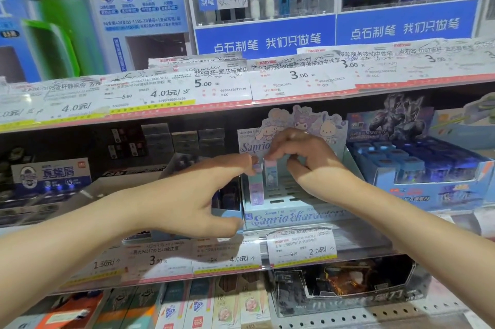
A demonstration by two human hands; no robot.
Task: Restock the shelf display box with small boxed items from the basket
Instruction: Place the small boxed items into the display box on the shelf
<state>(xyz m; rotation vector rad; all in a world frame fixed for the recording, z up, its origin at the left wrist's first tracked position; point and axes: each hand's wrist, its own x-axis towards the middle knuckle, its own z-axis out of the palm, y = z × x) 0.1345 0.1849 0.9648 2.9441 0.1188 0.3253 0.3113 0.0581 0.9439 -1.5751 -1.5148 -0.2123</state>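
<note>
Left hand reaches in w/ fingers spread, index tip touching the purple small box at the left edge of the Sanrio display box. Just right of that, the pink small box stands upright in its slot, right hand pinching its top, fingers curled down over it.

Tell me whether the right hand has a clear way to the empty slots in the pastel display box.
Probably yes: the right hand is already over the display box, and the empty slots below it look uncovered.
</note>
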